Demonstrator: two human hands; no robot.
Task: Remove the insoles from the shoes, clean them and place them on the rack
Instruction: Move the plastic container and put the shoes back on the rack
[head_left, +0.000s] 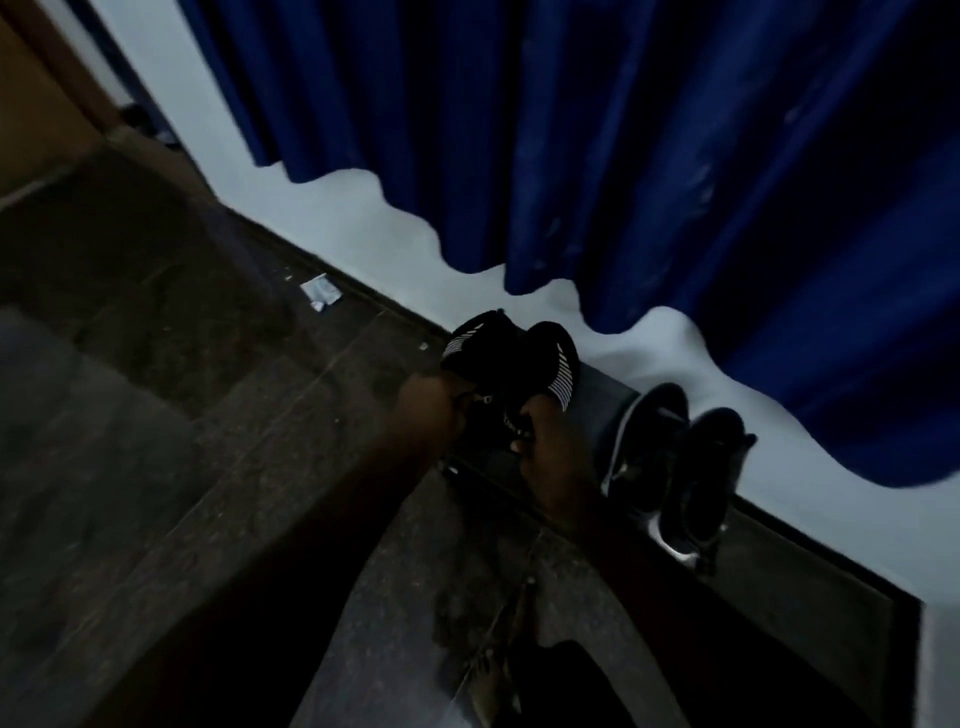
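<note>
Item: striped black shoes (511, 353), on the rack (605, 402) by the wall, directly ahead of us, long axes running away toward the wall. We log left hand (428, 410) and right hand (545, 449) gripping the heel ends, both equally near.

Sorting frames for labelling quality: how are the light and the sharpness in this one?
Head view: very dim, so the left hand and right hand nearly merge with the black striped shoes they hold; head view: motion blur softens everything, plainly so on the blue curtain.
</note>
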